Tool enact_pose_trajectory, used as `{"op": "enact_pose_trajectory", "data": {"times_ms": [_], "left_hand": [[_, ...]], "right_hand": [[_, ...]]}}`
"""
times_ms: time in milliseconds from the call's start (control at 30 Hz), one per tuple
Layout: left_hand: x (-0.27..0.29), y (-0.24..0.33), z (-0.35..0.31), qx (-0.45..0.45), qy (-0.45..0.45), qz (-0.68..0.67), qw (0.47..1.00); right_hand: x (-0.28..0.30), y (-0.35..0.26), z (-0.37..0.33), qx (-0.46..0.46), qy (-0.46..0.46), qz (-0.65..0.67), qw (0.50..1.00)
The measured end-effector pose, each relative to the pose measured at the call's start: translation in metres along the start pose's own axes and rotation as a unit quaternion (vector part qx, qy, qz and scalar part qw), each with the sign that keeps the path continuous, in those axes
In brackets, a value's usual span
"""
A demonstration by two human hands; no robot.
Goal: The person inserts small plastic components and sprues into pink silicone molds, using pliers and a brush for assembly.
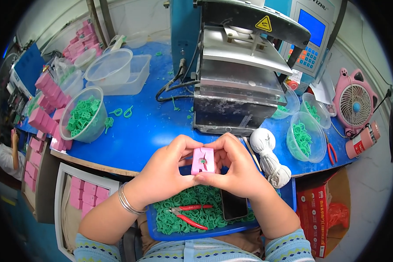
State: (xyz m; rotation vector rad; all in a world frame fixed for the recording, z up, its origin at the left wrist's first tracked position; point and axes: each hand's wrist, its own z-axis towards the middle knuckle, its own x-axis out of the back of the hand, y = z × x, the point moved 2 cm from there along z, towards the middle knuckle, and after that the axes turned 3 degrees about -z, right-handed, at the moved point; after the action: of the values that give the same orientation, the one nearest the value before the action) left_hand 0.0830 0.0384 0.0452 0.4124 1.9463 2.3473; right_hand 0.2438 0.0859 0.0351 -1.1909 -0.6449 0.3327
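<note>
Between my two hands, in the middle of the view, is a small pink box (208, 156) with dark line markings and a green spot on its upper face. My left hand (170, 163) grips its left side with thumb and fingers. On the other side my right hand (236, 163) holds it too, thumb at the near edge. Below the hands a blue tray (151, 222) rests at my lap, filled with small green plastic pieces (174, 218). Red-handled cutting pliers (190, 216) and a black phone (234, 205) lie on those pieces, the phone partly under my right forearm.
A press machine (240, 83) stands behind my hands on the blue table (139, 148). Bowls of green pieces stand left (84, 115) and right (305, 137). Pink boxes (46, 115) are stacked left. White gloves (270, 159), red-handled pliers (330, 150) and a pink fan (356, 102) are right.
</note>
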Motion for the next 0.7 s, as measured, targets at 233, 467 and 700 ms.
{"op": "enact_pose_trajectory", "data": {"times_ms": [233, 467, 700], "left_hand": [[0.009, -0.010, -0.007, 0.041, 0.026, -0.132, 0.990], [-0.003, -0.006, -0.022, 0.067, 0.079, -0.060, 0.993], [-0.003, -0.009, -0.029, 0.074, 0.075, -0.046, 0.993]], "right_hand": [[0.004, -0.004, -0.015, -0.034, 0.062, 0.045, 0.996], [-0.006, -0.003, -0.021, 0.326, 0.054, -0.314, 0.890], [-0.007, -0.033, -0.009, 0.186, 0.044, -0.379, 0.906]]}}
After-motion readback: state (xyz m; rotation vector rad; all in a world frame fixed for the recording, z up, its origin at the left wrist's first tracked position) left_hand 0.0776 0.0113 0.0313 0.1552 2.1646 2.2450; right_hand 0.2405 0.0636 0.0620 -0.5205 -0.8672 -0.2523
